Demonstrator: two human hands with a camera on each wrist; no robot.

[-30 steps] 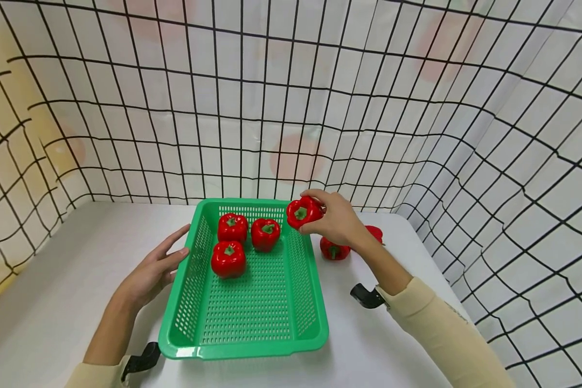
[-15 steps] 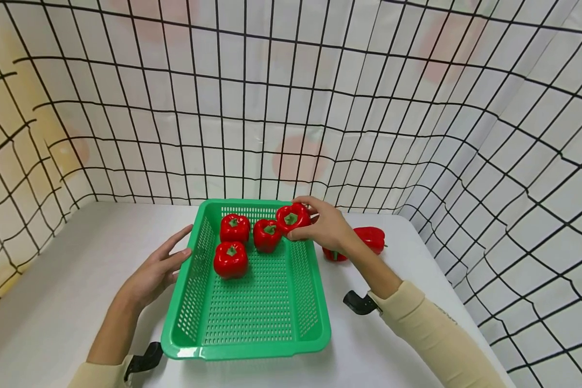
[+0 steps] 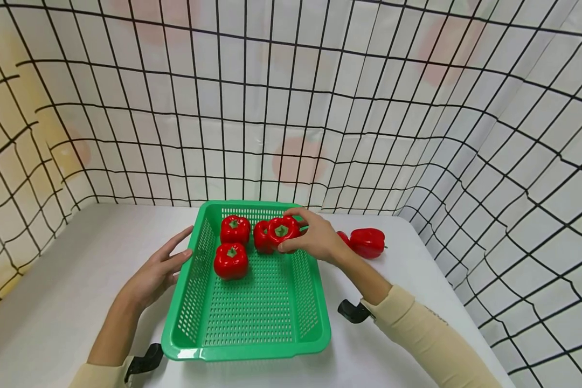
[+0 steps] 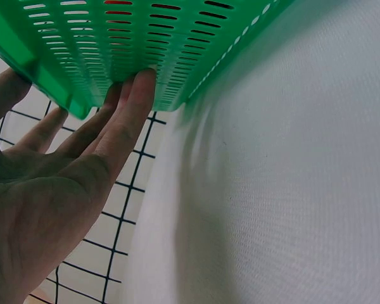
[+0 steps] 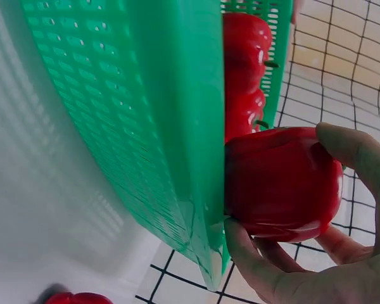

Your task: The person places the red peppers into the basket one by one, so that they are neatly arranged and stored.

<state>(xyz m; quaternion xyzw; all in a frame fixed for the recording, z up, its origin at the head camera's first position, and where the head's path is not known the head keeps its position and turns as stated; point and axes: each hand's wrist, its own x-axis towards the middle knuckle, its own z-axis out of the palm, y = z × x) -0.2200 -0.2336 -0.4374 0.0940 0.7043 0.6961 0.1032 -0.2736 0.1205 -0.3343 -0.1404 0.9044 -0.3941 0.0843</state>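
Note:
A green perforated basket point(image 3: 252, 345) stands on the white table point(image 3: 68, 280). Inside it lie three red peppers: one at the back left point(image 3: 234, 229), one nearer the front point(image 3: 230, 261), and one point(image 3: 260, 237) partly hidden behind the held pepper. My right hand point(image 3: 315, 238) grips a fourth red pepper point(image 3: 283, 231) point(image 5: 282, 183) over the basket's back right part, just inside the right wall. My left hand point(image 3: 157, 272) lies with straight fingers point(image 4: 130, 111) against the basket's left wall point(image 4: 114, 44).
Two more red peppers lie on the table right of the basket: one in plain sight point(image 3: 367, 242), one point(image 3: 343, 237) mostly hidden behind my right wrist. A grid-patterned curtain point(image 3: 291, 97) closes in the back and both sides.
My right hand has carried the pepper leftward and down, from above the basket's right rim to inside the basket beside the back peppers. The left hand has stayed at the wall.

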